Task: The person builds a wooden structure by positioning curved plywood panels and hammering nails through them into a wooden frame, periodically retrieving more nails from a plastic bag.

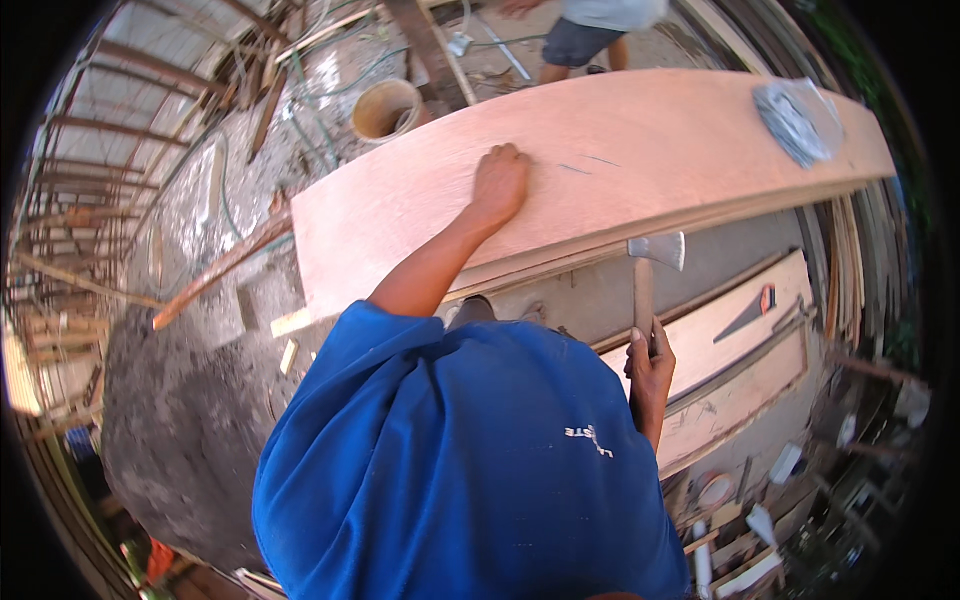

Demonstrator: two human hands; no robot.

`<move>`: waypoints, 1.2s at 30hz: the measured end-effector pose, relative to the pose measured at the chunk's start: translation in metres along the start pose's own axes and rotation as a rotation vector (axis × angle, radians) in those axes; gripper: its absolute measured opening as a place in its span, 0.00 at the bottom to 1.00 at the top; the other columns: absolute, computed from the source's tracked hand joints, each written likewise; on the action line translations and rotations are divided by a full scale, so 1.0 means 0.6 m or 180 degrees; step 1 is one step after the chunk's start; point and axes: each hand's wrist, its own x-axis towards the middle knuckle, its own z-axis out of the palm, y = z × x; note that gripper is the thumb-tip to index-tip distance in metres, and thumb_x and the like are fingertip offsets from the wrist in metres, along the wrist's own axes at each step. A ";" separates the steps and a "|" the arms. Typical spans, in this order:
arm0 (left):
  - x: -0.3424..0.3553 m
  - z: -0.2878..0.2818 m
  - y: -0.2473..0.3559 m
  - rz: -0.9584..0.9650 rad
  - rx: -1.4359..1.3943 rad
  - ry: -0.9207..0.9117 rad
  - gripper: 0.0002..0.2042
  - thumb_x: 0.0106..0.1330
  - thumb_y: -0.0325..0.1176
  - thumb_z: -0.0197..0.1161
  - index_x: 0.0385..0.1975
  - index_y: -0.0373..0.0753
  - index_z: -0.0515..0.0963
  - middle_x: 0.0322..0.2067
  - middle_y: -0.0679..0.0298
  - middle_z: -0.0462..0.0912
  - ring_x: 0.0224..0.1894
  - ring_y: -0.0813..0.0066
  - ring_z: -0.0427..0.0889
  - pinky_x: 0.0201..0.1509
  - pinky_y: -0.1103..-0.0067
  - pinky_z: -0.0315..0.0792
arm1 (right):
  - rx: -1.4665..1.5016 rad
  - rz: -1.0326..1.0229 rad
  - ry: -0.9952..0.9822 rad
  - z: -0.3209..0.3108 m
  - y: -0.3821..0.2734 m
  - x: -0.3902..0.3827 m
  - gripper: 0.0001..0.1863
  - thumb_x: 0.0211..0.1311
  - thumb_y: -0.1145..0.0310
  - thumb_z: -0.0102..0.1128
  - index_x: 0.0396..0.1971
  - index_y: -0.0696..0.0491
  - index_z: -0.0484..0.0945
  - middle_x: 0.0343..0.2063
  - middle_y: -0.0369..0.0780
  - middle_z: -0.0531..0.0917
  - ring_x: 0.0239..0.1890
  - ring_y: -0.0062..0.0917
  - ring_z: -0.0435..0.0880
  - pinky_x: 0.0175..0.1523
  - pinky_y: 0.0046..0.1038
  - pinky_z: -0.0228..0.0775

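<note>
My left hand rests on the big reddish plywood sheet, its fingers curled in. Whatever those fingers may hold is hidden. Two short dark pencil-like marks are on the wood just right of that hand. In my right hand is a hatchet, gripped low on its wooden handle. Its metal head points away from me, close to the sheet's near edge. A crumpled clear plastic bag with something grey-blue lies at the sheet's right end.
A handsaw with an orange and black handle lies on a lower board at right. A round bucket stands behind the sheet. Another person is at the far side. A dark heap rises at left; scrap wood litters the lower right.
</note>
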 end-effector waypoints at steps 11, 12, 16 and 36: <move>-0.019 0.010 -0.008 -0.0870 -0.1633 0.0556 0.06 0.65 0.29 0.66 0.39 0.36 0.84 0.40 0.55 0.87 0.44 0.61 0.86 0.50 0.67 0.79 | 0.0114 -0.0018 -0.0455 0.009 -0.050 0.017 0.18 0.78 0.68 0.56 0.59 0.61 0.76 0.23 0.31 0.73 0.21 0.13 0.68 0.25 0.21 0.60; -0.012 0.009 -0.024 -0.1372 -0.2238 0.0593 0.07 0.65 0.29 0.68 0.40 0.37 0.84 0.39 0.57 0.88 0.41 0.66 0.87 0.48 0.71 0.80 | 0.0093 -0.0043 -0.0345 0.009 -0.063 0.025 0.18 0.78 0.68 0.56 0.59 0.61 0.76 0.23 0.31 0.73 0.21 0.13 0.68 0.25 0.21 0.60; 0.013 0.024 -0.149 -0.1715 -0.3295 0.0575 0.17 0.67 0.27 0.70 0.54 0.32 0.84 0.42 0.64 0.90 0.42 0.80 0.85 0.48 0.79 0.78 | 0.0525 -0.0589 -0.0441 0.031 -0.126 0.046 0.22 0.75 0.72 0.54 0.64 0.63 0.71 0.27 0.35 0.76 0.23 0.17 0.73 0.28 0.22 0.68; 0.105 0.059 -0.209 -0.1142 -0.2045 0.1110 0.13 0.67 0.37 0.68 0.33 0.31 0.85 0.34 0.49 0.86 0.39 0.49 0.84 0.43 0.62 0.75 | -0.1274 -0.2204 -0.0843 0.163 -0.205 0.150 0.31 0.79 0.69 0.53 0.78 0.53 0.59 0.54 0.55 0.83 0.52 0.42 0.87 0.54 0.35 0.77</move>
